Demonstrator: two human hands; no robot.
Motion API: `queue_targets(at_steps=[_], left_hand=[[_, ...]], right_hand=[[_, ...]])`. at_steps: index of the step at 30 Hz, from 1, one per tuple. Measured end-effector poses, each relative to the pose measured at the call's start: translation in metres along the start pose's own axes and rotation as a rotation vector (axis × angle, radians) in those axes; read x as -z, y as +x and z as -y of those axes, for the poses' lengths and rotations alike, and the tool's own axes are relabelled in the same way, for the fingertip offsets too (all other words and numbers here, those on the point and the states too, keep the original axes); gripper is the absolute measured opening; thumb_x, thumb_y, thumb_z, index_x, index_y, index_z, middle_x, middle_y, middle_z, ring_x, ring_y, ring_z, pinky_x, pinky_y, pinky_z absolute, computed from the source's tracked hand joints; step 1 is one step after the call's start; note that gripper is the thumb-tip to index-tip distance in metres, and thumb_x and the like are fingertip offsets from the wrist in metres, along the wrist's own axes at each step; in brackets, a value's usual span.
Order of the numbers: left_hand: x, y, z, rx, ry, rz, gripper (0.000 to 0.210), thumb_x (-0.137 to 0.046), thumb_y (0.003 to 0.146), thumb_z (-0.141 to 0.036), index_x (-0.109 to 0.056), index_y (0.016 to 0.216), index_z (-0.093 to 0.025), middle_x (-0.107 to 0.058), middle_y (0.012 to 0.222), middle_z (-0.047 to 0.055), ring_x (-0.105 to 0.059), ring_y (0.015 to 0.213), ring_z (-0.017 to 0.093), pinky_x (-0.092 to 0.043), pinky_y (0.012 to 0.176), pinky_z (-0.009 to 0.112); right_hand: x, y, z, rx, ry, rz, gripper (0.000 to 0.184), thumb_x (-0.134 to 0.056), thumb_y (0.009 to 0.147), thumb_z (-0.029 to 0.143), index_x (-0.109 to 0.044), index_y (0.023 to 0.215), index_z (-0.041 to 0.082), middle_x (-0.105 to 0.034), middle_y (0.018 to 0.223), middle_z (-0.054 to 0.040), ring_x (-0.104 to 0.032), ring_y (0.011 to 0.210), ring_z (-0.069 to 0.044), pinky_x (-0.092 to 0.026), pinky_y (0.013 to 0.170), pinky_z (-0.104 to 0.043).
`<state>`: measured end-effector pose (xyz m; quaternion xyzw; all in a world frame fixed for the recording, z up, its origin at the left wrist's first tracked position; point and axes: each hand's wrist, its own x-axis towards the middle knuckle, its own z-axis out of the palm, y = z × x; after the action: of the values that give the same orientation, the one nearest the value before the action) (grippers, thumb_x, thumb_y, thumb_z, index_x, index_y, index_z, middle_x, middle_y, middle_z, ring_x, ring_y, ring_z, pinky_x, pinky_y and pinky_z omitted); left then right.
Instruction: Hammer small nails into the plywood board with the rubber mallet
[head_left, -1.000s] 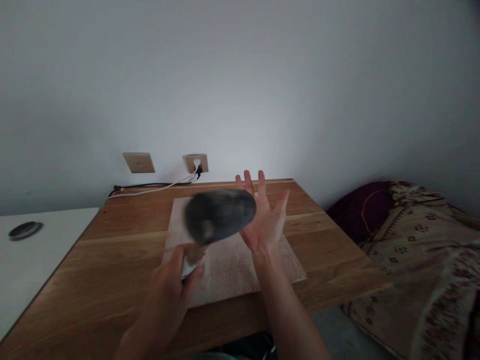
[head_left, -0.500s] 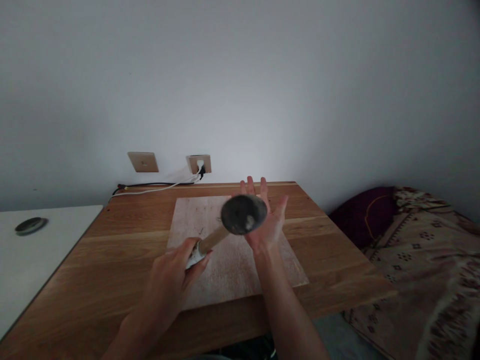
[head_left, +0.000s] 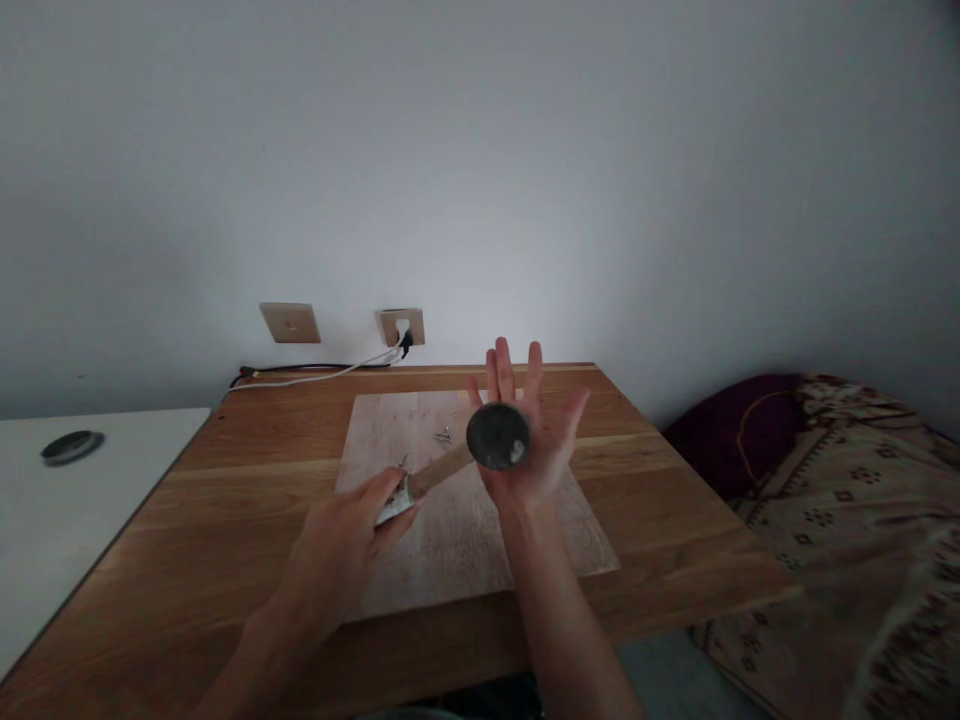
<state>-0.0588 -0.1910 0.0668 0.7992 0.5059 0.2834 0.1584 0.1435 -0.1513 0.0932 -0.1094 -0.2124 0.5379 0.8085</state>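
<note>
My left hand [head_left: 349, 530] is closed round the handle of a mallet [head_left: 498, 436]. Its round dark head points up to the right, on a wooden handle with a whitish wrapped grip. Behind the head, my right hand [head_left: 544, 440] is open, palm up with fingers spread. The mallet head hides part of that palm; whether they touch I cannot tell. Under both hands lies a pale wooden board [head_left: 465, 550]. A few small nails [head_left: 444, 436] rest on the board beyond the handle, with more thin metal bits near my left fingers.
The board lies on a wooden table [head_left: 247, 520] against a wall. Cables [head_left: 322, 375] run along its back edge to a wall socket [head_left: 402, 327]. At left is a white surface with a dark round object [head_left: 73, 447]. Patterned fabric [head_left: 840, 540] and a purple cushion [head_left: 739, 430] are at right.
The mallet head has moved slightly right and down, in front of my right palm. My right hand has risen a little, and the nails behind the head now show more.
</note>
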Motion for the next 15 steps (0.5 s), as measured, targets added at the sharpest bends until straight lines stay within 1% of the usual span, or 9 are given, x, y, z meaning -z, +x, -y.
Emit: queue_targets(at_steps=[3, 4, 5, 8, 9, 10, 13, 14, 15], left_hand=[[0.002, 0.003, 0.004, 0.074, -0.035, -0.107, 0.023, -0.052, 0.095, -0.044, -0.064, 0.101, -0.026, -0.074, 0.075, 0.000, -0.072, 0.066, 0.022, -0.048, 0.060, 0.027], [0.003, 0.005, 0.005, 0.095, -0.055, -0.121, 0.024, -0.050, 0.096, -0.044, -0.064, 0.101, -0.026, -0.073, 0.074, -0.001, -0.071, 0.066, 0.021, -0.048, 0.060, 0.027], [0.004, 0.006, 0.006, 0.095, -0.067, -0.095, 0.024, -0.049, 0.097, -0.044, -0.063, 0.099, -0.025, -0.072, 0.073, -0.001, -0.070, 0.065, 0.021, -0.047, 0.060, 0.027], [0.005, 0.009, 0.006, 0.006, -0.042, 0.091, 0.020, -0.052, 0.095, -0.043, -0.061, 0.091, -0.025, -0.069, 0.069, -0.003, -0.068, 0.061, 0.019, -0.042, 0.057, 0.026], [0.006, 0.010, 0.006, -0.015, -0.029, 0.126, 0.019, -0.053, 0.095, -0.042, -0.061, 0.090, -0.025, -0.068, 0.068, -0.003, -0.067, 0.060, 0.019, -0.041, 0.056, 0.026], [0.005, 0.011, 0.005, -0.014, -0.027, 0.123, 0.020, -0.053, 0.094, -0.043, -0.061, 0.089, -0.025, -0.067, 0.066, -0.003, -0.066, 0.059, 0.019, -0.040, 0.055, 0.026], [0.004, 0.009, 0.004, 0.059, -0.076, 0.013, 0.024, -0.047, 0.097, -0.045, -0.059, 0.090, -0.025, -0.067, 0.066, -0.002, -0.066, 0.059, 0.019, -0.042, 0.056, 0.026], [0.004, 0.009, 0.004, 0.063, -0.088, 0.012, 0.024, -0.046, 0.097, -0.044, -0.058, 0.089, -0.025, -0.067, 0.067, -0.002, -0.067, 0.060, 0.020, -0.043, 0.057, 0.026], [0.004, 0.008, 0.005, 0.049, -0.086, 0.040, 0.023, -0.047, 0.096, -0.043, -0.058, 0.089, -0.025, -0.068, 0.068, -0.001, -0.067, 0.061, 0.020, -0.043, 0.058, 0.026]], right_hand=[[0.003, 0.002, -0.001, -0.030, -0.002, -0.059, 0.059, -0.040, 0.098, 0.071, -0.061, 0.139, 0.034, -0.058, 0.154, -0.0048, -0.044, 0.150, -0.023, -0.019, 0.127, -0.060], [0.004, 0.002, -0.001, -0.039, -0.004, -0.073, 0.060, -0.040, 0.097, 0.072, -0.061, 0.139, 0.034, -0.058, 0.154, -0.0049, -0.045, 0.150, -0.023, -0.019, 0.127, -0.060], [0.005, 0.003, -0.001, -0.036, -0.007, -0.073, 0.060, -0.040, 0.097, 0.072, -0.061, 0.139, 0.034, -0.057, 0.154, -0.0048, -0.045, 0.149, -0.023, -0.020, 0.126, -0.061], [0.006, 0.002, 0.000, 0.003, -0.014, -0.030, 0.060, -0.037, 0.099, 0.071, -0.060, 0.141, 0.035, -0.056, 0.155, -0.0049, -0.045, 0.150, -0.023, -0.021, 0.125, -0.063], [0.007, 0.001, 0.000, 0.003, -0.011, -0.028, 0.060, -0.038, 0.099, 0.071, -0.060, 0.140, 0.034, -0.057, 0.154, -0.0054, -0.045, 0.150, -0.023, -0.021, 0.126, -0.062], [0.009, 0.001, 0.000, -0.003, -0.003, -0.041, 0.060, -0.039, 0.099, 0.071, -0.061, 0.139, 0.033, -0.057, 0.154, -0.0059, -0.045, 0.149, -0.023, -0.021, 0.126, -0.061], [0.012, 0.002, 0.001, -0.035, 0.017, -0.090, 0.062, -0.041, 0.096, 0.075, -0.063, 0.136, 0.033, -0.058, 0.153, -0.0053, -0.046, 0.149, -0.023, -0.022, 0.126, -0.060], [0.012, 0.003, 0.002, -0.030, 0.018, -0.082, 0.062, -0.040, 0.097, 0.075, -0.062, 0.137, 0.034, -0.057, 0.154, -0.0047, -0.045, 0.149, -0.023, -0.022, 0.126, -0.061], [0.013, 0.003, 0.002, -0.019, 0.016, -0.060, 0.061, -0.038, 0.097, 0.075, -0.061, 0.138, 0.035, -0.057, 0.154, -0.0042, -0.045, 0.149, -0.023, -0.021, 0.126, -0.062]])
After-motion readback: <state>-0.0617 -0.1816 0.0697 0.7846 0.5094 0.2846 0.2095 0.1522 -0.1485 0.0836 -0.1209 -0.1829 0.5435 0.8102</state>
